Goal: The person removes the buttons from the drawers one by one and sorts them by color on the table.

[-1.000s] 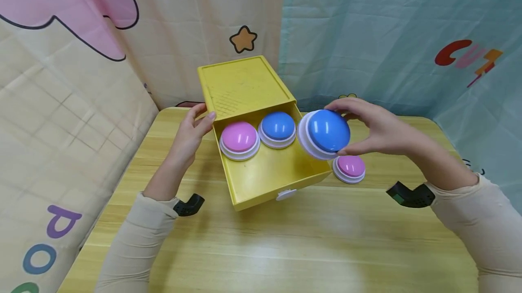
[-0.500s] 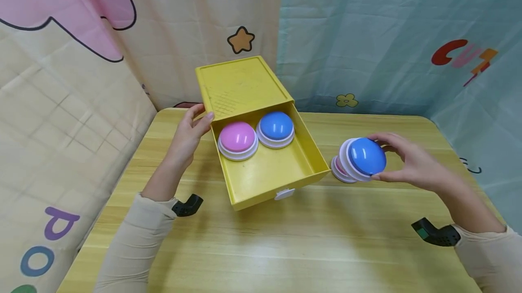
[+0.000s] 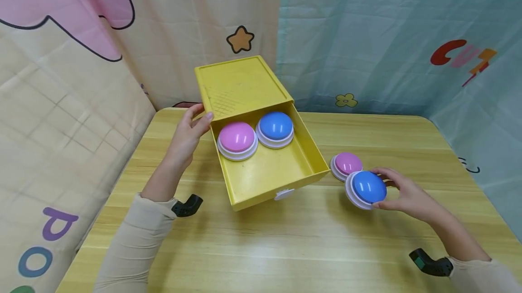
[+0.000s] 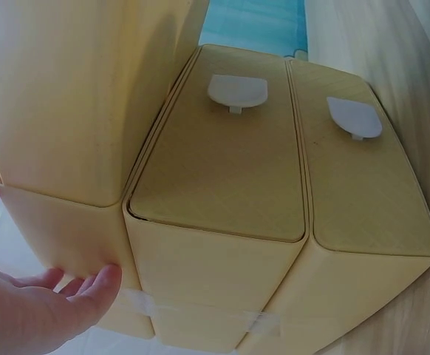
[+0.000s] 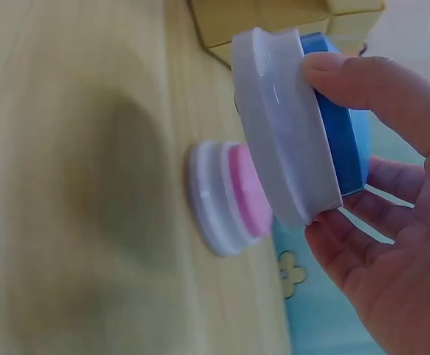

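Observation:
My right hand (image 3: pixel 412 199) holds a blue dome-topped buzzer button (image 3: pixel 369 187) by its rim, thumb on one side and fingers on the other. In the right wrist view its white base tilts above the table, a shadow beneath. A pink buzzer (image 3: pixel 348 163) stands on the table just behind it. My left hand (image 3: pixel 185 136) grips the left edge of a yellow drawer cabinet (image 3: pixel 244 87), thumb near the top front corner and fingertips on the side wall. The top drawer (image 3: pixel 265 175) is pulled out, with a pink buzzer (image 3: pixel 236 137) and a blue buzzer (image 3: pixel 276 126) inside.
The left wrist view shows two closed drawers below, each with a white handle (image 4: pixel 237 91). A similar handle (image 3: pixel 284 194) is on the pulled-out drawer's front. The wooden table (image 3: pixel 253 256) ends at the back against a printed curtain (image 3: pixel 355 35).
My right hand has carried the blue buzzer from over the drawer's right side, out to the right and toward me, past the pink one. The left hand has stayed on the cabinet.

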`<act>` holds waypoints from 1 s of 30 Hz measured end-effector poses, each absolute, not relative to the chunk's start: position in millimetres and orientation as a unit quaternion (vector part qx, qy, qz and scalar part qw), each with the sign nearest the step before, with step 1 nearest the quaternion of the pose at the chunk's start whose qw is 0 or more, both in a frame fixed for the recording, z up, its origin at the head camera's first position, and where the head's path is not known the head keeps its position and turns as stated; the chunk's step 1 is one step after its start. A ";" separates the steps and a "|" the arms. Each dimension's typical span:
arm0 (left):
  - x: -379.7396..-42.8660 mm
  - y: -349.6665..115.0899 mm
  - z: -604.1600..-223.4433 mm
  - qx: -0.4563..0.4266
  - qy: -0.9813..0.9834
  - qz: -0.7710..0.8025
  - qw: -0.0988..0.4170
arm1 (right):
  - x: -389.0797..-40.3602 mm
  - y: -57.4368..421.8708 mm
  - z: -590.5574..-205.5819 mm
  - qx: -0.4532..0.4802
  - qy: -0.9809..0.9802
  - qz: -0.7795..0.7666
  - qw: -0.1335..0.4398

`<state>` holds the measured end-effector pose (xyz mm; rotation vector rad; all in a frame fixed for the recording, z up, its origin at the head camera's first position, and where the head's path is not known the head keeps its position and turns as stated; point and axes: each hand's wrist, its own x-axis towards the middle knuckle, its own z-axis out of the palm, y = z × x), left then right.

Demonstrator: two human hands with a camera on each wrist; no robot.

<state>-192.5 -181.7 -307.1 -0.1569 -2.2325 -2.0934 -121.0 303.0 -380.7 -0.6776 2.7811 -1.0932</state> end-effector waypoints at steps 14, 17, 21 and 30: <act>-193.5 -182.3 -306.8 -0.056 -0.724 -0.686 0.038 | -113.1 310.2 -428.0 -0.193 0.910 -0.363 0.052; -193.4 -182.1 -307.0 -0.055 -0.724 -0.686 0.037 | -112.1 310.7 -434.2 -0.190 0.906 -0.373 0.051; -193.1 -182.0 -307.3 -0.055 -0.726 -0.685 0.038 | -111.0 310.6 -439.5 -0.190 0.898 -0.395 0.050; -193.7 -182.3 -308.5 -0.051 -0.721 -0.689 0.042 | -112.9 311.2 -437.0 -0.191 0.897 -0.392 0.077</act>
